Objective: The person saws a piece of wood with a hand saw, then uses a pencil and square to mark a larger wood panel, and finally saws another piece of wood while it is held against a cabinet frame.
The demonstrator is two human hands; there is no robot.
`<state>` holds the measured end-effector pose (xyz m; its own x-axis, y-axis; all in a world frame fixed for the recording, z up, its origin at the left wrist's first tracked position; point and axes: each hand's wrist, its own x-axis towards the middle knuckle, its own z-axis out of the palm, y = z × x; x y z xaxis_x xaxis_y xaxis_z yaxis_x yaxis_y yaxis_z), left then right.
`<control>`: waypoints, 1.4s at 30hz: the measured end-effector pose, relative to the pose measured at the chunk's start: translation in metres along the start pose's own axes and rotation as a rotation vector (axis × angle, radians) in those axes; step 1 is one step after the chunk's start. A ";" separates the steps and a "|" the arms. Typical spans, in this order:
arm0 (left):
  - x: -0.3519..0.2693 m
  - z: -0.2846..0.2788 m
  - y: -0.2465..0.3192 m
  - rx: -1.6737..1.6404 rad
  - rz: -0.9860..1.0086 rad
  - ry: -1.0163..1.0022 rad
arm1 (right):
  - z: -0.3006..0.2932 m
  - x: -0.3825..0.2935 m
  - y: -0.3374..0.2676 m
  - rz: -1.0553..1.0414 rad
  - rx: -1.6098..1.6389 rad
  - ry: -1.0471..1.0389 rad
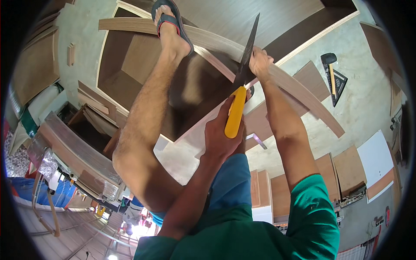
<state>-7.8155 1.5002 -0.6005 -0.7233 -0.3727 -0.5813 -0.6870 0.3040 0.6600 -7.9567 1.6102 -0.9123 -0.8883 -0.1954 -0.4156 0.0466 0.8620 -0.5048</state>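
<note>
A handsaw with a yellow handle (239,107) is gripped in my left hand (218,138). Its dark blade (249,53) points away from me and crosses a long wooden board (211,39); how deep the teeth sit in the wood cannot be seen. Just right of the blade, my right hand (261,62) grasps the board, with the fingers over its far edge. My left foot in a dark sandal (169,27) rests on the board's left part. Below the board is an open wooden cabinet box (320,37), which it spans.
On the floor to the right lie a black-headed mallet (329,58) and a black triangular square (339,86). Flat wood pieces (310,81) lie under the board's right end. A small metal square (256,141) is near my legs. Plastic-wrapped panels (81,149) stand left; more panels (349,165) stand right.
</note>
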 end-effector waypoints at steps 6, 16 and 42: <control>0.004 -0.021 0.006 -0.361 -0.015 -0.133 | -0.015 -0.010 0.027 -0.184 0.079 0.116; 0.008 -0.017 0.042 -0.184 -0.211 -0.232 | -0.038 0.001 0.060 -0.206 -0.226 0.182; 0.072 -0.008 0.037 0.055 -0.259 -0.143 | -0.006 0.024 0.042 -0.202 -0.422 0.088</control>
<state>-7.8925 1.4776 -0.6144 -0.5234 -0.3178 -0.7906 -0.8497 0.2637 0.4566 -7.9788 1.6446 -0.9387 -0.8968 -0.3537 -0.2657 -0.3042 0.9292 -0.2098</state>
